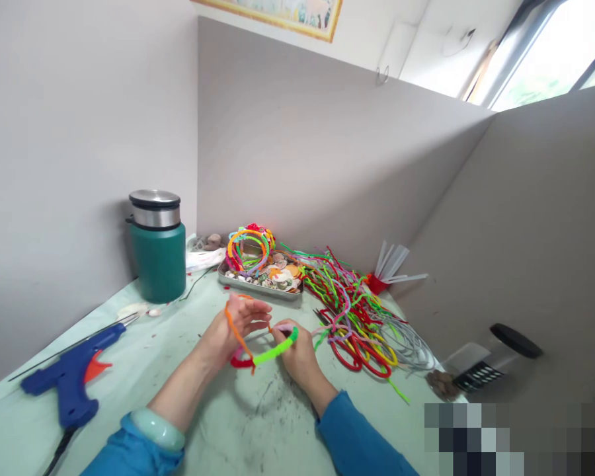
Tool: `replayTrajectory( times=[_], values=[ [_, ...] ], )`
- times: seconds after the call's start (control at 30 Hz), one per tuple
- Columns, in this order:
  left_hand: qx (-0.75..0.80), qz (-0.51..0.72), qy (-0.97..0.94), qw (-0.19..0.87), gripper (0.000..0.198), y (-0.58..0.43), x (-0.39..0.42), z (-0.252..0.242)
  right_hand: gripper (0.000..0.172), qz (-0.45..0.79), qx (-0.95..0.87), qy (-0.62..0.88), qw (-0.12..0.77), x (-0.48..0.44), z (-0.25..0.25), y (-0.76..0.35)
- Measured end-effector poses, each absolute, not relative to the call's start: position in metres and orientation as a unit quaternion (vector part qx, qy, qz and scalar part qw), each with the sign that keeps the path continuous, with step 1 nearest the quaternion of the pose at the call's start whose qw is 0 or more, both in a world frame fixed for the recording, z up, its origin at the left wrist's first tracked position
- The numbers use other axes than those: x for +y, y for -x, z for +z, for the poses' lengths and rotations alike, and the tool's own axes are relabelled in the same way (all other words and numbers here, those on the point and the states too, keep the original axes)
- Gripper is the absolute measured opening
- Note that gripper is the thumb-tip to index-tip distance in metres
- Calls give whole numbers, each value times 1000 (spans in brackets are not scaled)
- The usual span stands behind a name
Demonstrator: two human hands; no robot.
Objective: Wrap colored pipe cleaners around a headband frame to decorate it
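Observation:
Above the middle of the table, my left hand (235, 327) has its fingers stretched out, with an orange fuzzy stem (231, 324) looped around it. A ring of fuzzy stems (272, 350), bright green, red and lilac, hangs between my hands. The orange stem crosses the ring at its red part. My right hand (295, 350) is closed, its fingers pinching the far side of the ring near the orange stem's end; the fingertips are partly hidden by the green part.
A metal tray (262, 289) of shells and colourful rings stands behind my hands. Tangled fuzzy stems (347, 304) and red-handled scissors (350, 350) lie to the right. On the left are a green flask (158, 264) and a blue glue gun (74, 377). A clear container (496, 357) stands far right.

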State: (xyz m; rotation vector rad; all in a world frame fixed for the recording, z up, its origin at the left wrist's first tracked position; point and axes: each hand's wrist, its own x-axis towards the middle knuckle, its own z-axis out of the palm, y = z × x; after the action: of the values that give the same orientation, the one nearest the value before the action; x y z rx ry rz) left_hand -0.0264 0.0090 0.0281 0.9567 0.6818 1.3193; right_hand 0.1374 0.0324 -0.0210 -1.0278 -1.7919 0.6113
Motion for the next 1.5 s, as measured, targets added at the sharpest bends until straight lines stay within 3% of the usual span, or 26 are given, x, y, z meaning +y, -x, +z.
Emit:
replayTrajectory(
  times=[0.13,0.27,0.47,0.67,0.83,1.5],
  values=[
    [333,554,-311,697,50,34,14,26,14,247,-730,426,475,33,-24,-137],
    [345,491,-339,725,50,35,15,21,15,268,-736,418,460,33,-24,-136],
    [472,531,-483,512,35,25,15,22,16,299,-710,426,474,35,-25,-136],
    [490,486,-663,290,15,18,15,17,17,343,-678,421,494,36,-25,-136],
    [473,462,-725,191,20,15,14,7,20,405,-638,424,499,35,-21,-134],
    [486,432,-757,65,14,11,8,6,18,443,-611,415,507,22,-9,-130]
  ],
)
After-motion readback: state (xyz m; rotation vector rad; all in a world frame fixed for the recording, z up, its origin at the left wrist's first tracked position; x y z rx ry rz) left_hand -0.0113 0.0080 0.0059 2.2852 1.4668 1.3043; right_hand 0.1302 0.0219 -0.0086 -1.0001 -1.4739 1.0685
